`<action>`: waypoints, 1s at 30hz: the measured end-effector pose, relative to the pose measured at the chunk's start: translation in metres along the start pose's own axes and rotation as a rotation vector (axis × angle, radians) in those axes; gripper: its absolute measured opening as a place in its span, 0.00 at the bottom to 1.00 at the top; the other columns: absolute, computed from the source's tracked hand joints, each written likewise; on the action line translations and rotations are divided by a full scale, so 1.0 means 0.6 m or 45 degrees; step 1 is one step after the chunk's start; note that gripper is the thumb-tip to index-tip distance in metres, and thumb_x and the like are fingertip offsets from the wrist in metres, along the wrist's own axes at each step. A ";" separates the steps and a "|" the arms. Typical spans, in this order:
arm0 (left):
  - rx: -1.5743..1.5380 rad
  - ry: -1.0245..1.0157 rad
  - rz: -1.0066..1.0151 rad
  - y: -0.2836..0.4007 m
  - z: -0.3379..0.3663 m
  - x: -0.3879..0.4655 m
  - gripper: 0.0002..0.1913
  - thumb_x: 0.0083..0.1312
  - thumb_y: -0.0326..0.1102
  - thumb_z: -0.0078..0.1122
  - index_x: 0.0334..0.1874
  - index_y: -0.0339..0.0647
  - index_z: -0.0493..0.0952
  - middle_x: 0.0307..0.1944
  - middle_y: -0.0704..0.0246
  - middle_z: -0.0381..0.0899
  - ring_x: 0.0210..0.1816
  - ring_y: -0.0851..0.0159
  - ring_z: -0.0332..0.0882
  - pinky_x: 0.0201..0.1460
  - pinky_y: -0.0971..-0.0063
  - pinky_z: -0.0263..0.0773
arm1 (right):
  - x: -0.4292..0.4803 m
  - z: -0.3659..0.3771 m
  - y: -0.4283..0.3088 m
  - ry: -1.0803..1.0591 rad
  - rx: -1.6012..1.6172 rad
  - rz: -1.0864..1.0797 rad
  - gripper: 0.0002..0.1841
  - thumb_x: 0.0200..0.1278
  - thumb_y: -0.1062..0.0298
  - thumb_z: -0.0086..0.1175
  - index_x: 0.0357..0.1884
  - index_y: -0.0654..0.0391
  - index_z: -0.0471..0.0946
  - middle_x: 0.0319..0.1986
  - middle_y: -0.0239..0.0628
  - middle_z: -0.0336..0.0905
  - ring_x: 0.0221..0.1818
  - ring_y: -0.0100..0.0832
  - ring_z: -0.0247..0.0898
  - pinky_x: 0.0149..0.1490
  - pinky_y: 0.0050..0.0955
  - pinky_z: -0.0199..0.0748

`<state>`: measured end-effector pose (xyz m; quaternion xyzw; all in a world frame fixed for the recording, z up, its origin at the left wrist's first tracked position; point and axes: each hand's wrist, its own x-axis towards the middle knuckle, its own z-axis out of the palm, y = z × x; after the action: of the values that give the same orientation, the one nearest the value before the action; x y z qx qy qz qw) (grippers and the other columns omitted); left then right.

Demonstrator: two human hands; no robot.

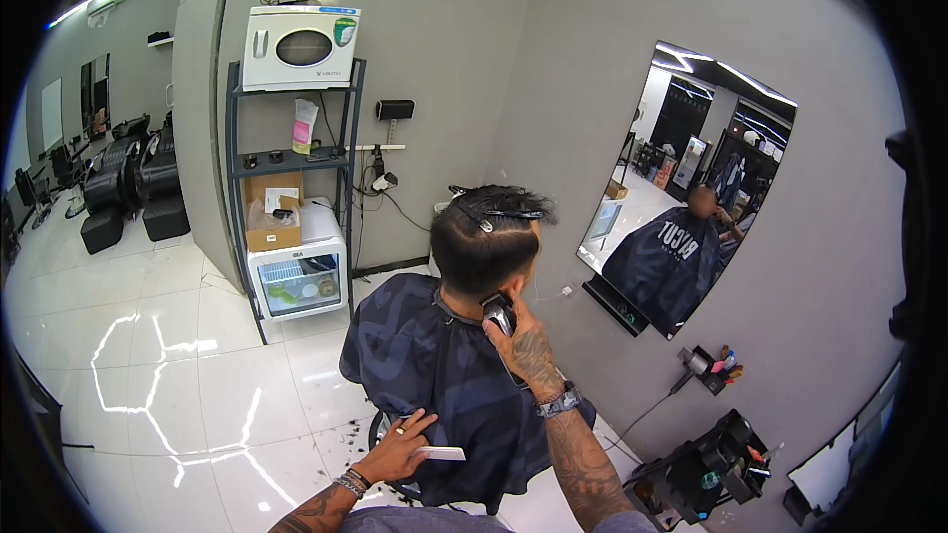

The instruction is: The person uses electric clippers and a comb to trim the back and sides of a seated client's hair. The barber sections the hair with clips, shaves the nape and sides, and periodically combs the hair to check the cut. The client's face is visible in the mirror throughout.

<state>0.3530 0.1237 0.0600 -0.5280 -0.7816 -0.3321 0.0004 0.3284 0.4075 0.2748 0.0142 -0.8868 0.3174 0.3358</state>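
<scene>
My right hand [522, 337] grips a hair clipper [501, 313], its head at the nape and side of the neck just behind the ear of a seated person. My left hand [404, 448] holds a light-coloured comb [443, 453] low, against the back of the dark patterned barber cape [444, 377]. The person's dark hair [478, 259] is parted, with the top section held up by hair clips [512, 215]. Cut hair lies on the floor near the chair.
A wall mirror [689, 192] hangs at the right, with a hair dryer [696, 363] below it. A black tool trolley [703, 470] stands at lower right. To the left, a metal rack [289, 163] carries a white towel cabinet [302, 48]; a small glass-door fridge [300, 277] stands beneath. A cable runs towards the trolley.
</scene>
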 end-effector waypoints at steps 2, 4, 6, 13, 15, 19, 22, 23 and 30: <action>0.012 0.005 0.003 0.001 0.000 0.000 0.10 0.76 0.38 0.60 0.46 0.37 0.80 0.84 0.57 0.56 0.87 0.46 0.43 0.81 0.38 0.51 | 0.009 -0.016 0.000 -0.073 0.028 0.094 0.40 0.64 0.57 0.70 0.74 0.67 0.69 0.52 0.61 0.85 0.55 0.51 0.85 0.59 0.42 0.81; 0.016 0.009 0.006 0.001 0.000 0.000 0.10 0.76 0.38 0.60 0.46 0.38 0.80 0.84 0.57 0.56 0.87 0.46 0.43 0.81 0.37 0.51 | 0.017 -0.029 0.000 -0.115 0.068 0.123 0.39 0.65 0.57 0.70 0.74 0.66 0.70 0.52 0.61 0.85 0.55 0.49 0.86 0.58 0.40 0.82; 0.017 0.005 0.006 0.001 0.000 0.000 0.10 0.76 0.38 0.60 0.46 0.38 0.79 0.84 0.57 0.56 0.87 0.46 0.43 0.81 0.36 0.51 | 0.023 -0.040 0.002 -0.156 0.114 0.155 0.38 0.65 0.56 0.70 0.74 0.65 0.71 0.52 0.59 0.86 0.56 0.47 0.86 0.58 0.38 0.82; -0.036 0.007 0.007 -0.002 0.003 0.001 0.09 0.75 0.38 0.61 0.46 0.38 0.79 0.85 0.57 0.55 0.87 0.44 0.43 0.81 0.35 0.50 | 0.039 -0.051 0.008 -0.135 0.309 0.094 0.37 0.67 0.55 0.70 0.73 0.63 0.73 0.53 0.52 0.87 0.54 0.40 0.86 0.58 0.35 0.82; -0.009 -0.013 -0.006 -0.003 0.003 0.001 0.09 0.76 0.39 0.61 0.47 0.39 0.80 0.85 0.56 0.56 0.87 0.42 0.44 0.82 0.38 0.49 | 0.040 -0.057 0.008 -0.173 0.262 0.146 0.36 0.67 0.55 0.70 0.73 0.62 0.73 0.54 0.52 0.87 0.54 0.39 0.86 0.58 0.35 0.81; 0.006 -0.050 -0.030 -0.005 0.003 0.004 0.10 0.75 0.38 0.62 0.47 0.39 0.80 0.84 0.55 0.56 0.86 0.42 0.44 0.82 0.39 0.49 | 0.041 -0.070 0.013 -0.217 0.275 0.196 0.37 0.67 0.54 0.71 0.74 0.62 0.73 0.58 0.53 0.85 0.56 0.40 0.85 0.60 0.35 0.80; -0.055 0.000 0.002 -0.007 0.007 0.004 0.10 0.75 0.39 0.61 0.46 0.39 0.80 0.85 0.60 0.55 0.87 0.43 0.45 0.81 0.35 0.50 | 0.044 -0.069 0.024 -0.183 0.289 0.163 0.38 0.67 0.53 0.72 0.73 0.60 0.74 0.58 0.53 0.84 0.57 0.41 0.84 0.62 0.35 0.79; -0.073 0.010 0.013 -0.010 0.008 0.003 0.10 0.76 0.39 0.60 0.46 0.40 0.80 0.86 0.62 0.54 0.87 0.44 0.44 0.80 0.32 0.50 | 0.043 -0.066 0.029 -0.178 0.263 0.204 0.38 0.66 0.52 0.72 0.73 0.60 0.74 0.57 0.52 0.84 0.57 0.41 0.84 0.63 0.35 0.79; -0.073 -0.002 0.030 -0.003 0.005 0.005 0.11 0.78 0.41 0.58 0.46 0.39 0.79 0.86 0.59 0.55 0.86 0.43 0.46 0.81 0.37 0.50 | 0.036 -0.054 0.049 -0.125 0.422 0.047 0.36 0.65 0.57 0.73 0.73 0.59 0.74 0.57 0.53 0.85 0.57 0.41 0.84 0.64 0.37 0.79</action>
<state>0.3509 0.1274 0.0577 -0.5373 -0.7654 -0.3541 -0.0114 0.3238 0.4534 0.2902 0.0687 -0.8377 0.4643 0.2792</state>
